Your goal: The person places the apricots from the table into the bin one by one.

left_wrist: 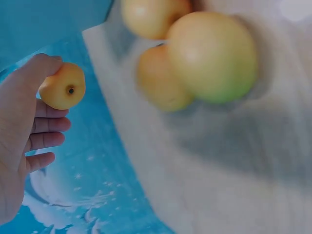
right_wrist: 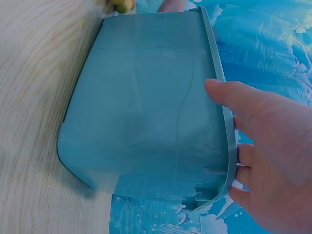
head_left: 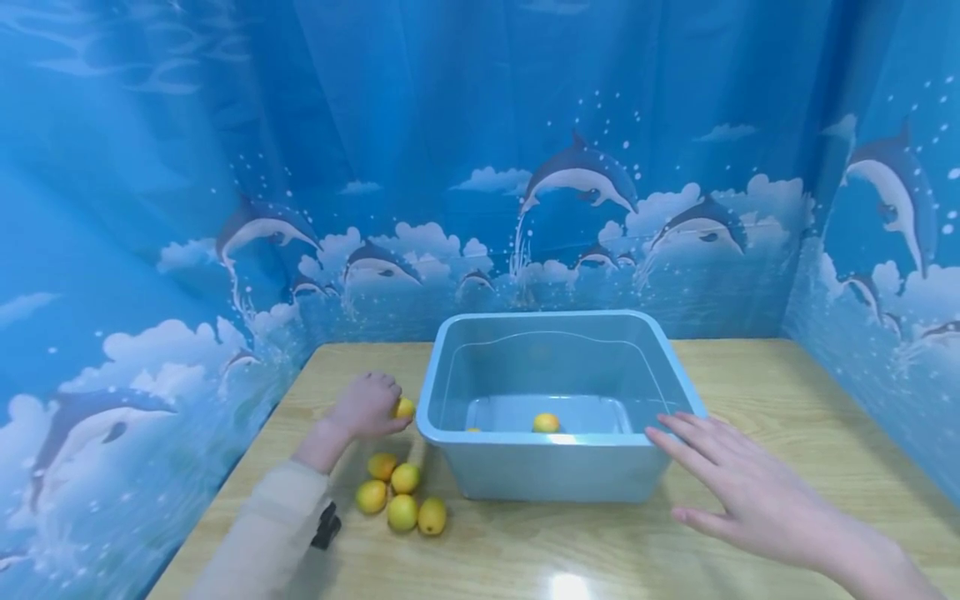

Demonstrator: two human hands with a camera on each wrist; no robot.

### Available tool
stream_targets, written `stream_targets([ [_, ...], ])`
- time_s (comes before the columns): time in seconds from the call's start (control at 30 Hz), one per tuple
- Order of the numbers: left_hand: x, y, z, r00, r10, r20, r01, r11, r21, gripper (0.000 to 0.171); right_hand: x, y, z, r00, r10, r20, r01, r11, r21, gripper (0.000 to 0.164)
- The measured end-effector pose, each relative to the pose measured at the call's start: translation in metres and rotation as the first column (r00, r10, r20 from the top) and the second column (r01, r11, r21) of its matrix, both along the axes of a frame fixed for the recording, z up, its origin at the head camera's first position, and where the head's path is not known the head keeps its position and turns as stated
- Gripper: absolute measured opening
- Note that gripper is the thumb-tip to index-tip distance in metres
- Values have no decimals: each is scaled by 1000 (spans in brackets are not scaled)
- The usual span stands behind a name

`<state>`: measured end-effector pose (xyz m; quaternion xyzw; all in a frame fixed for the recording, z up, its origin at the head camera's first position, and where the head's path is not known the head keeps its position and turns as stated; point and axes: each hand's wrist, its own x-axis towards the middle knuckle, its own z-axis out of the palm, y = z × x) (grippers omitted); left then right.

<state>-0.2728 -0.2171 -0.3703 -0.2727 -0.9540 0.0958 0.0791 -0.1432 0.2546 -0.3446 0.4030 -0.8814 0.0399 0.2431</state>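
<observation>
My left hand pinches a small yellow-orange fruit between thumb and index finger, to the left of a light blue plastic bin. In the left wrist view, the other fingers stay off the fruit, whose dark round end mark faces the camera. Several yellow-green fruits lie clustered on the table in front of this hand. Inside the bin sits another yellow-orange fruit, with a second barely showing above the front rim. My right hand rests at the bin's right rim, its fingers extended.
The bin stands upright on a light wood-grain table. A blue curtain printed with dolphins and clouds hangs behind the table and along both sides. A black piece shows at the left sleeve's cuff.
</observation>
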Motion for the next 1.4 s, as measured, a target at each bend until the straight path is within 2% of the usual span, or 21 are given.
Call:
stream_targets([
  [0.2, -7, -1, 35, 999, 33, -16, -32, 997, 71, 30, 0, -1, 0, 1000, 0, 10, 0, 1000, -3, 79],
  [0.33, -9, 0, 58, 996, 58, -69, -55, 998, 41, 33, -2, -1, 0, 1000, 12, 2, -12, 1000, -15, 75],
  [0.47, -12, 3, 75, 993, 52, -109, -50, 999, 18, 35, -3, -1, 0, 1000, 16, -3, -16, 1000, -17, 73],
  [0.73, -16, 13, 97, 987, 32, -155, -28, 999, 31, 35, -2, -1, 0, 1000, 8, 0, -8, 1000, -7, 79],
  [1.0, -20, 29, 119, 980, -10, -200, 12, 1000, 9, 33, -3, -1, 1, 1000, 11, -4, -11, 1000, -14, 76],
  [1.2, -22, 44, 133, 980, -41, -194, 39, 999, -17, 33, -2, -1, 1, 1000, 3, -1, -3, 1000, -9, 79],
  [1.4, -25, 62, 144, 984, -38, -174, 27, 997, -68, 37, 0, -2, 1, 1000, -2, 1, 2, 1000, -2, 79],
])
